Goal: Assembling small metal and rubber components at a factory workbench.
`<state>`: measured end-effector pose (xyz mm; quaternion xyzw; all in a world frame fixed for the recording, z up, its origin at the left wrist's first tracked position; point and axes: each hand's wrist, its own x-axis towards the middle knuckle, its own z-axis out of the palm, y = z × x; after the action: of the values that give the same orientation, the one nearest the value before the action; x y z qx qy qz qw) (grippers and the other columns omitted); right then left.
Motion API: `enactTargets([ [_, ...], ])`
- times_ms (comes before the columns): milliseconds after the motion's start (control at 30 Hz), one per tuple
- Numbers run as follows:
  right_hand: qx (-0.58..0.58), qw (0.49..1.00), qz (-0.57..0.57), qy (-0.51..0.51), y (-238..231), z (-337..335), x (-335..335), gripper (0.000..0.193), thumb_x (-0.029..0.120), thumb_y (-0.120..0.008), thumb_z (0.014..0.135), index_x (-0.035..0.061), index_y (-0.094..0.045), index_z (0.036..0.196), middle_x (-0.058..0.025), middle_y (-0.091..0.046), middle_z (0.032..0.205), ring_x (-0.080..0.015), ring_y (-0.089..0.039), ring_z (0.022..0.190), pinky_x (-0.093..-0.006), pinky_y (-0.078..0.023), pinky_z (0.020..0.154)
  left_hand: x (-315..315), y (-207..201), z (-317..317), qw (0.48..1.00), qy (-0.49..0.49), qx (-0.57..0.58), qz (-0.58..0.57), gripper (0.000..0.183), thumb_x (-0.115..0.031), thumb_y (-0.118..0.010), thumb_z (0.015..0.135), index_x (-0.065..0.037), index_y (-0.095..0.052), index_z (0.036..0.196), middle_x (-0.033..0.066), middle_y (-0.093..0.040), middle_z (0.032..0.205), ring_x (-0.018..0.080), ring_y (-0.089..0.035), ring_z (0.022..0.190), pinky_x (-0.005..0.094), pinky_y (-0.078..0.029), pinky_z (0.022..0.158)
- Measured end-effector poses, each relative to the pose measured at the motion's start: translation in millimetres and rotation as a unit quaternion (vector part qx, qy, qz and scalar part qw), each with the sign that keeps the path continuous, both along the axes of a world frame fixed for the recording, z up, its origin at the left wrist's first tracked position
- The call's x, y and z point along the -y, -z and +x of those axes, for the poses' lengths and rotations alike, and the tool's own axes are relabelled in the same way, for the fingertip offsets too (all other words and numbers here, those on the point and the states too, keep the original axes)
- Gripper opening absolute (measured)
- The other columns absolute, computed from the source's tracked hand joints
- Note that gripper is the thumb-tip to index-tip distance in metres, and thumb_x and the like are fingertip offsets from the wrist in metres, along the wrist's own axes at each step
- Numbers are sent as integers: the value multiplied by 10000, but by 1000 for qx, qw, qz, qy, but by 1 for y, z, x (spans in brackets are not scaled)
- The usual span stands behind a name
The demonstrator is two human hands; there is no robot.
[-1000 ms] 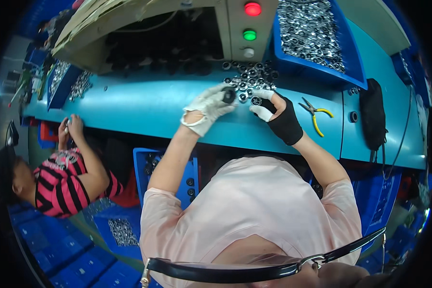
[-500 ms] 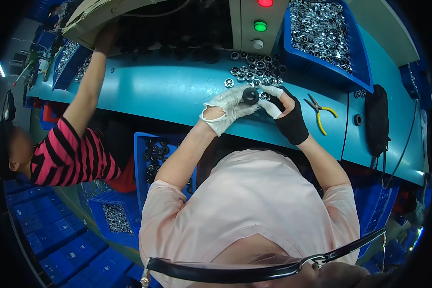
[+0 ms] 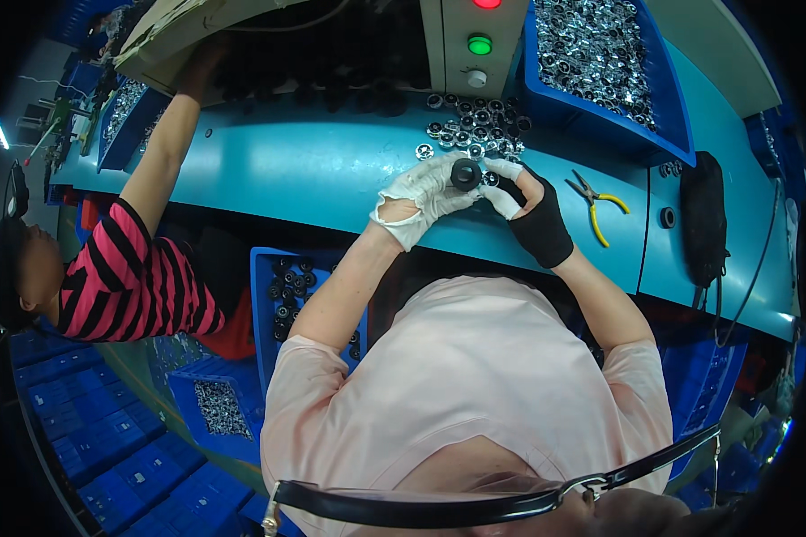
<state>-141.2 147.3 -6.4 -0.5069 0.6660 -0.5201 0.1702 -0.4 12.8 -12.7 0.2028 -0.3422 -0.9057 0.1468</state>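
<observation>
Above the blue worktable's front half, my left hand [image 3: 424, 199], in a white glove with its cuff torn open, grips a small black wheel-like part [image 3: 465, 174]. My right hand [image 3: 537, 213] wears a black fingerless glove with white covers on thumb and forefinger. Its thumb and forefinger curve together at the right edge of the black part. Between those fingertips shows a shiny chrome round piece [image 3: 491, 179]; whether it is held or lies on the table I cannot tell. Just beyond my hands lie several chrome-and-black round pieces [image 3: 480, 125] in a loose cluster.
Yellow-handled pliers [image 3: 598, 206] lie right of my right hand, then a black ring [image 3: 667, 217] and a black pouch [image 3: 703, 219]. A blue bin [image 3: 600, 112] of chrome pieces stands behind. A machine panel has a green light [image 3: 480, 45]. Left, a co-worker [image 3: 143, 277] reaches into the machine.
The black part has turned slightly between my fingers. My hands stay at nearly the same place, and the view has shifted a little.
</observation>
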Motion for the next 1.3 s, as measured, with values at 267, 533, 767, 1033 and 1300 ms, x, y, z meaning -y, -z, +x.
enactTargets([
  [267, 37, 999, 10, -3, 4, 0, 6, 305, 53, -637, 802, 9, -588, 1100, -135, -653, 946, -235, -644, 854, -297, -489, 766, 2, 2, -1, 1000, -12, 12, 17, 409, -156, -608, 876, 26, -476, 1218, 138, -565, 1132, 254, -596, 1030, 348, -535, 895],
  [533, 35, 999, 8, -7, 3, 0, 10, 295, 58, -644, 799, 4, -598, 1085, -136, -653, 946, -232, -645, 854, -292, -487, 759, 6, 5, -1, 1000, -19, 20, 11, 432, -153, -617, 867, 2, -464, 1241, 135, -565, 1118, 273, -614, 987, 346, -543, 884],
  [767, 45, 999, 6, -21, 1, 2, 13, 297, 56, -644, 801, 5, -594, 1088, -129, -654, 954, -220, -644, 859, -289, -486, 761, 6, 8, -3, 999, -36, 23, -8, 347, -128, -577, 895, -29, -502, 1219, 107, -578, 1040, 203, -631, 850, 283, -575, 736],
  [1033, 89, 995, 19, -28, -13, 7, 12, 315, 45, -647, 810, 24, -577, 1117, -104, -650, 997, -179, -632, 894, -271, -482, 791, 17, 36, -3, 957, 33, -73, 278, 306, -95, -506, 922, -13, -484, 1216, 146, -561, 1019, 187, -627, 763, 210, -587, 574],
  [1300, 75, 996, -5, -53, -18, 13, 8, 344, 34, -666, 800, 33, -573, 1132, -103, -635, 1040, -177, -619, 930, -274, -476, 809, 21, 34, -3, 917, 121, -141, 353, 296, -84, -503, 922, -7, -496, 1208, 154, -589, 953, 176, -643, 718, 214, -598, 595],
])
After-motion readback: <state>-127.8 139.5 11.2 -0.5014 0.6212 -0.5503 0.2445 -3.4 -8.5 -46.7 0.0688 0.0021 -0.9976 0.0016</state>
